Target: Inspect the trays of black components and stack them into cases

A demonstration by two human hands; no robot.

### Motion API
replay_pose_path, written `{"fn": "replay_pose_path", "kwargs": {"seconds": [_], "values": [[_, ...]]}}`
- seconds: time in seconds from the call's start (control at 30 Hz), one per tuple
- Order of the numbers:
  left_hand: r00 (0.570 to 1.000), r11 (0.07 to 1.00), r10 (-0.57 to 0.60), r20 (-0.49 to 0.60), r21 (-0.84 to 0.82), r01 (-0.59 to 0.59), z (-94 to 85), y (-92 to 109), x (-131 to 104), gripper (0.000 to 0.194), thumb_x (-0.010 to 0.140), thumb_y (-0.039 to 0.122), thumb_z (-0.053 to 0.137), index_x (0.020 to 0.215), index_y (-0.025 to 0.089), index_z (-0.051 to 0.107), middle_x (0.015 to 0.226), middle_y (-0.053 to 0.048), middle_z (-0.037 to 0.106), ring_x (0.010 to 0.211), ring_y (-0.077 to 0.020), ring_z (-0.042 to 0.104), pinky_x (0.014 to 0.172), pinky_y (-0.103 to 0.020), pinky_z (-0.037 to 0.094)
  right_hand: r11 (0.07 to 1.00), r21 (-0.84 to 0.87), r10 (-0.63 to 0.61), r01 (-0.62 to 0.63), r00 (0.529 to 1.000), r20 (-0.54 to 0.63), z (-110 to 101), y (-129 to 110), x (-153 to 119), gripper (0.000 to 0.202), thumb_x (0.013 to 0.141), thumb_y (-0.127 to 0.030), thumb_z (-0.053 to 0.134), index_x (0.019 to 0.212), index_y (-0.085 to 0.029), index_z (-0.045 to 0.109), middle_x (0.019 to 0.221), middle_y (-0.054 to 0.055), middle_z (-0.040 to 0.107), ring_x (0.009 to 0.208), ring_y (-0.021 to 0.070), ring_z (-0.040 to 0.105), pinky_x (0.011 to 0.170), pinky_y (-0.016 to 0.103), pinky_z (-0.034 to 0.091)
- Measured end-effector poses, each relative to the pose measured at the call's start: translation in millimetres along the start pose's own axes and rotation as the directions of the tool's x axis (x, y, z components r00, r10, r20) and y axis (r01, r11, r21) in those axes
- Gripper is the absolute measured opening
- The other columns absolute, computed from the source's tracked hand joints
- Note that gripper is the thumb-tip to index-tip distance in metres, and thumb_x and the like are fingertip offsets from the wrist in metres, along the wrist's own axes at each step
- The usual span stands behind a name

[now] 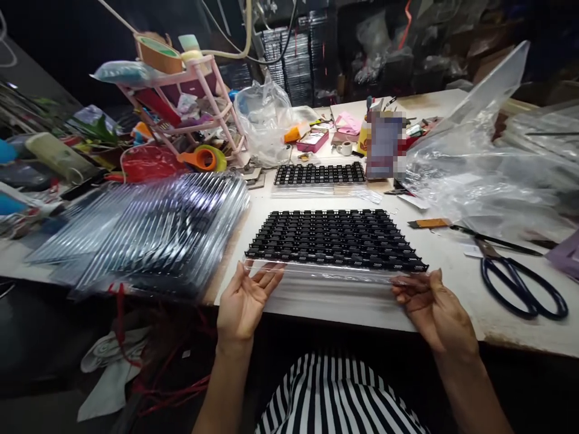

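A clear plastic tray (316,266) with rows of small black plastic parts (332,238) lies in front of me, its near edge raised toward me. At its near left corner, my left hand (244,296) has the thumb along the side and the fingers under the rim. My right hand (434,304) pinches the near right corner between thumb and fingers. Farther back sits a second tray of black parts (320,173). To the left of my left hand, clear ribbed plastic trays (158,223) are piled in a slanting stack.
Large scissors (520,283) and an orange-handled cutter (429,223) lie on the right. Clear plastic bags (474,175) are heaped behind them. A pink rack (217,108) with tape and odds and ends stands at back left. The white table (316,295) ends just before my lap.
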State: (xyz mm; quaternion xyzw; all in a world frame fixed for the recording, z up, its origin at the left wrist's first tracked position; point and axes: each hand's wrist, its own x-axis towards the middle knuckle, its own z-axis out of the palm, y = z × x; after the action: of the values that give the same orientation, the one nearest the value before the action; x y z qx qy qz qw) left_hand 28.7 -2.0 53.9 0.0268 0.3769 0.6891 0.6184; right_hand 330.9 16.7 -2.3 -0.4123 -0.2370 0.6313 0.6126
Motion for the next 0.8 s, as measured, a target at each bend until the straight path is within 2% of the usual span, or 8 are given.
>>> {"fn": "replay_pose_path", "kwargs": {"seconds": [0.13, 0.27, 0.43, 0.53, 0.6, 0.7, 0.73, 0.8], "values": [[0.999, 1.0, 0.019, 0.028, 0.014, -0.02, -8.9, 3, 4, 0.027, 0.095, 0.028, 0.037, 0.099, 0.015, 0.06, 0.108, -0.019, 0.067, 0.11, -0.0336, 0.059, 0.083, -0.048, 0.054, 0.998, -0.069, 0.006, -0.01, 0.998, -0.064, 8, 0, -26, 0.031, 0.084, -0.043, 0.06, 0.074, -0.016, 0.071, 0.072, 0.01, 0.074, 0.061, 0.0173, 0.067, 0.053, 0.023, 0.053], [0.993, 0.993, 0.092, 0.068, 0.067, -0.097, -17.5, 4, 14, 0.047, 0.093, 0.036, 0.041, 0.131, 0.008, 0.043, 0.13, -0.026, 0.053, 0.119, -0.0331, 0.053, 0.094, -0.048, 0.048, 0.976, -0.144, 0.178, -0.16, 0.977, 0.118, 21, 21, -67, 0.037, 0.089, -0.042, 0.051, 0.081, -0.012, 0.071, 0.084, 0.015, 0.073, 0.065, 0.0178, 0.067, 0.054, 0.026, 0.052], [0.961, 0.947, 0.275, -0.024, 0.182, -0.266, -14.4, -8, 20, 0.061, 0.09, 0.04, 0.046, 0.139, 0.006, 0.034, 0.141, -0.026, 0.041, 0.125, -0.0285, 0.048, 0.103, -0.042, 0.04, 0.823, -0.429, 0.514, -0.373, 0.811, 0.28, 35, 65, -88, 0.057, 0.084, -0.063, 0.047, 0.097, -0.01, 0.061, 0.077, 0.013, 0.071, 0.057, 0.0174, 0.066, 0.042, 0.022, 0.044], [0.933, 0.899, 0.352, -0.074, 0.306, -0.314, -13.6, -16, 9, 0.053, 0.089, 0.039, 0.05, 0.136, 0.015, 0.043, 0.145, -0.017, 0.04, 0.131, -0.0231, 0.041, 0.107, -0.036, 0.036, 0.646, -0.732, 0.601, -0.218, 0.736, 0.311, 39, 54, -85, 0.056, 0.086, -0.064, 0.04, 0.082, -0.012, 0.061, 0.068, 0.009, 0.067, 0.051, 0.0153, 0.062, 0.039, 0.021, 0.038], [0.926, 0.869, 0.367, -0.089, 0.387, -0.308, -16.2, -22, -3, 0.047, 0.087, 0.037, 0.055, 0.131, 0.021, 0.05, 0.146, -0.01, 0.041, 0.132, -0.0209, 0.039, 0.109, -0.033, 0.035, 0.514, -0.856, 0.504, 0.059, 0.786, 0.357, 39, 28, -73, 0.053, 0.091, -0.055, 0.036, 0.067, -0.015, 0.06, 0.059, 0.005, 0.062, 0.051, 0.0137, 0.058, 0.045, 0.023, 0.04], [0.942, 0.854, 0.328, -0.069, 0.448, -0.264, -21.7, -38, -25, 0.043, 0.083, 0.034, 0.062, 0.126, 0.027, 0.056, 0.143, -0.002, 0.046, 0.133, -0.0201, 0.038, 0.11, -0.03, 0.033, 0.431, -0.837, 0.126, 0.338, 0.896, 0.427, 34, -15, -34, 0.044, 0.095, -0.045, 0.034, 0.076, -0.017, 0.063, 0.068, 0.005, 0.065, 0.062, 0.0161, 0.061, 0.059, 0.028, 0.048], [0.952, 0.853, 0.3, -0.054, 0.461, -0.243, -23.2, -45, -32, 0.044, 0.082, 0.033, 0.063, 0.125, 0.028, 0.056, 0.143, -0.001, 0.046, 0.133, -0.0202, 0.038, 0.11, -0.029, 0.031, 0.383, -0.83, -0.063, 0.406, 0.908, 0.415, 32, -24, -17, 0.037, 0.095, -0.042, 0.037, 0.087, -0.018, 0.064, 0.081, 0.007, 0.068, 0.075, 0.0184, 0.063, 0.068, 0.031, 0.05], [0.965, 0.841, 0.261, -0.02, 0.496, -0.217, -25.5, -59, -44, 0.047, 0.08, 0.033, 0.065, 0.126, 0.03, 0.056, 0.144, 0.001, 0.045, 0.135, -0.0207, 0.034, 0.112, -0.03, 0.027, 0.225, -0.835, -0.281, 0.501, 0.854, 0.437, 30, -33, 17, 0.034, 0.092, -0.039, 0.042, 0.107, -0.017, 0.063, 0.105, 0.012, 0.067, 0.099, 0.0246, 0.06, 0.087, 0.04, 0.048]]}}
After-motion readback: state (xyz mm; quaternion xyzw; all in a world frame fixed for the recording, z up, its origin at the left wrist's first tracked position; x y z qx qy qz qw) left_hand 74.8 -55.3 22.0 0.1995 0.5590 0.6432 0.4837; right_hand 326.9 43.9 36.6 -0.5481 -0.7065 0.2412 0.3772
